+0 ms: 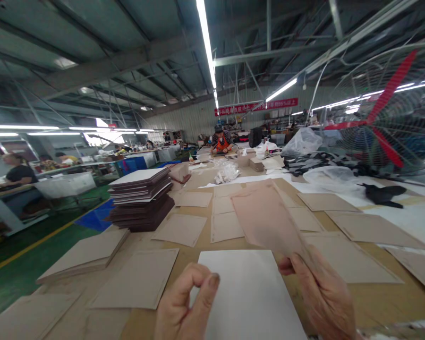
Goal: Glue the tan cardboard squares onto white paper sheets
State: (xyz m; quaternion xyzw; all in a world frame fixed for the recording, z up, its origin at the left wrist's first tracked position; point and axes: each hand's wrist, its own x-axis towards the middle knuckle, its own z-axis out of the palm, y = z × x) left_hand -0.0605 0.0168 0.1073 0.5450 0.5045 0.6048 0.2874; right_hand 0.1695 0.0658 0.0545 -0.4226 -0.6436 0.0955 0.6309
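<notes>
My right hand (322, 288) is closed on a thin pinkish-tan sheet (265, 217), pinching its lower right corner and holding it tilted above the table. A plain white sheet (251, 293) lies in front of me, between my hands. At its left side my left hand (187, 302) is curled, with thumb and forefinger drawn together. What those fingertips hold, if anything, is hidden. Flat tan panels are spread around, among them one panel (138, 278) to the left and another (354, 257) to the right.
A tall stack of dark-edged boards (141, 198) stands at the left, behind a pile of tan panels (85, 252). Crumpled clear plastic (226, 171) lies farther back. A large fan (371, 120) with red blades stands at right. A person (221, 141) works at the far end.
</notes>
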